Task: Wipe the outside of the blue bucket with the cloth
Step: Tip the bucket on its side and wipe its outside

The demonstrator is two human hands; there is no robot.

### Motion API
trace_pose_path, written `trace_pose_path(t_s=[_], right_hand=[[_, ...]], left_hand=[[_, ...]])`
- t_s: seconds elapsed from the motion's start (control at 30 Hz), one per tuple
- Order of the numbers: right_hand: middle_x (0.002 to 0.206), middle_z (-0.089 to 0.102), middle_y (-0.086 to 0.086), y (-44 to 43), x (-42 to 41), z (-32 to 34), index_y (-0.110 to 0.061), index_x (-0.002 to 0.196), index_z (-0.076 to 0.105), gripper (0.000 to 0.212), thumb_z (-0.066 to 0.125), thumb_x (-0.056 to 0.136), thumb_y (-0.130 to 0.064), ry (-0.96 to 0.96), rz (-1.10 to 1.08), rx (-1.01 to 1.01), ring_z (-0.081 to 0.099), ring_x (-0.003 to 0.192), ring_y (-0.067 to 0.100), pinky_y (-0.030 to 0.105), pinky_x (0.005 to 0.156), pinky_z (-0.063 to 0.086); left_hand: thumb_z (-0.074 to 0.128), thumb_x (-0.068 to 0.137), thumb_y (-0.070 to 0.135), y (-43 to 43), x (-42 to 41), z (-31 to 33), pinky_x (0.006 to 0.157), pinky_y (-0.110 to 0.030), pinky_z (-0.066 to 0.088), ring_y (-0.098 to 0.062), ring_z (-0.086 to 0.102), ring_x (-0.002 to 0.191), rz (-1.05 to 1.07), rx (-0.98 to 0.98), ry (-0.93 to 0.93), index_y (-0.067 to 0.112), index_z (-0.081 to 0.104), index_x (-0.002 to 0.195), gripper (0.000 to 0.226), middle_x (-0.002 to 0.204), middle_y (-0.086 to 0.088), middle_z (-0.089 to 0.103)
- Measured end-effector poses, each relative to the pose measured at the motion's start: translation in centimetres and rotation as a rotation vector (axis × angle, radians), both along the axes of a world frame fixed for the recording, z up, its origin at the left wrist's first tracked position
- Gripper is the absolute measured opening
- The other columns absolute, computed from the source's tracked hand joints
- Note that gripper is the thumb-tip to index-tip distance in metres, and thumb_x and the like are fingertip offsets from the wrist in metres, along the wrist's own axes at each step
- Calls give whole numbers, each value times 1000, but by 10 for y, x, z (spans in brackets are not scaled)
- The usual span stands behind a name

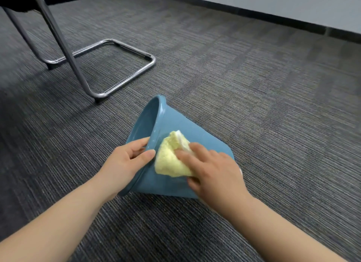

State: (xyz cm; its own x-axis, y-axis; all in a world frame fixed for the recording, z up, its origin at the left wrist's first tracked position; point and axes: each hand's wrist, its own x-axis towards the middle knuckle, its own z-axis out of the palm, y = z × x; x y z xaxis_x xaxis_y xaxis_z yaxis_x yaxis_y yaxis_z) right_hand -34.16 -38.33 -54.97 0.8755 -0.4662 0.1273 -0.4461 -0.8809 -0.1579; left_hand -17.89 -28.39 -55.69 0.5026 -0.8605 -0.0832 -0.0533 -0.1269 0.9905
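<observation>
L grip [127,160] pinches blue bucket [187,128] rim, thumb outside; R grip [213,170], fingers flat, presses cloth [170,160] on its side.

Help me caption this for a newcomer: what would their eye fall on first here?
First, the blue plastic bucket lying on its side on the grey ribbed carpet, centre of view, mouth toward the left. On its outer wall sits a crumpled yellow cloth, pressed by the right hand, while the left hand grips the rim. Behind, at upper left, a chrome tubular chair frame stands on the carpet.
</observation>
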Motion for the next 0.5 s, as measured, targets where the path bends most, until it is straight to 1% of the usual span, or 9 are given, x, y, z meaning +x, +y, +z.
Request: trace_pose_path(t_s=[0.1,0.13,0.2,0.27,0.3,0.37,0.4,0.43,0.5], right_hand=[[116,63,7,-10,-4,1,-24,115,57,55,72,62,-24,-30,-120,140,65,71,30,26,55,39],[113,65,6,-7,-5,0,-24,113,59,56,74,58,-27,-27,-120,129,65,67,28,24,52,39],[97,71,1,6,-4,-8,-27,103,64,61,78,44,-37,-36,-24,31,63,53,21,18,43,41],[93,71,-3,19,-2,-16,-32,101,64,62,76,40,-42,-38,86,-12,61,51,16,16,44,44],[93,71,-4,19,-3,-21,-33,100,63,63,76,40,-43,-40,98,-13,61,51,15,15,45,44],[94,71,-3,11,-4,-25,-32,100,64,63,78,40,-41,-7,35,22,62,53,16,16,46,45],[99,69,-2,5,-6,-23,-31,104,62,62,78,44,-40,13,-18,34,64,57,18,18,47,45],[110,65,-2,-3,-7,-21,-31,112,57,61,75,54,-38,28,-84,59,65,68,21,21,52,45],[129,48,-4,-16,-12,-25,-35,128,38,56,57,75,-36,34,-211,119,60,91,26,29,62,39]], left_hand=[[51,84,5,0,0,-2,58,-7,48,5,66,71,17,-17,23,38,66,77,37,71,23,72],[50,84,5,1,1,-3,57,-7,48,5,66,70,19,-18,21,38,66,76,38,71,23,72],[51,84,6,2,3,-5,60,-9,50,5,66,73,23,-17,11,38,66,80,35,73,23,72],[51,84,9,2,5,-6,66,-11,52,3,67,77,25,-10,0,37,64,88,31,78,22,73],[51,84,10,2,6,-6,67,-12,52,2,67,79,24,-10,-1,37,63,91,31,79,22,73],[50,84,7,2,8,-6,63,-9,51,5,66,76,31,-21,4,35,62,90,31,76,24,72],[49,84,6,3,9,-6,61,-8,49,6,66,74,39,-28,7,34,62,90,31,74,24,72],[48,84,5,4,10,-7,59,-7,49,6,66,72,48,-32,10,33,62,90,31,72,24,72],[48,85,4,7,11,-8,58,-7,48,7,65,70,66,-34,17,31,62,89,31,70,24,72]])
